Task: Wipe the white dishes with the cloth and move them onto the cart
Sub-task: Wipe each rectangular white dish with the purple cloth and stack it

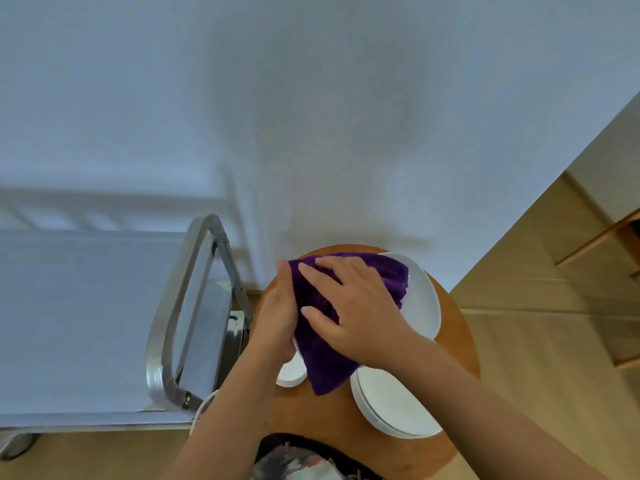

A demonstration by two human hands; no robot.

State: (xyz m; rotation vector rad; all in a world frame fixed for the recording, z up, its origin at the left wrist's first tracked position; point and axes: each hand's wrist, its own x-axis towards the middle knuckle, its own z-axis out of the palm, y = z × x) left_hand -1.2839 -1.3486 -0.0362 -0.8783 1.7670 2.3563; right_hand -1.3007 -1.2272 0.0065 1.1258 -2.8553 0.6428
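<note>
Pale wall filled most of the view, and at about six o'clock stood the round wooden bench [460, 344] that carried your dishes. You were mid-wipe: your right hand [353, 306] lay flat with straight fingers on the purple cloth [322, 358], pressing it against a dish that the cloth hid almost entirely, while your left hand [277, 317] gripped the nine o'clock side of that bundle, fingers curled around it. A white bowl [422, 299] sat just beside the cloth at two o'clock, a stack of white plates [391, 403] waited at five o'clock, and a small white dish [291, 374] peeked out beneath your left wrist. The steel cart [173, 323] stood at nine o'clock with its handle toward the bench; the part of its top shelf that showed held no dishes. By that reckoning, you were early in the job: one dish under the cloth, several still on the bench unwiped as far as could be told, and every transfer to the cart left to make.
</note>
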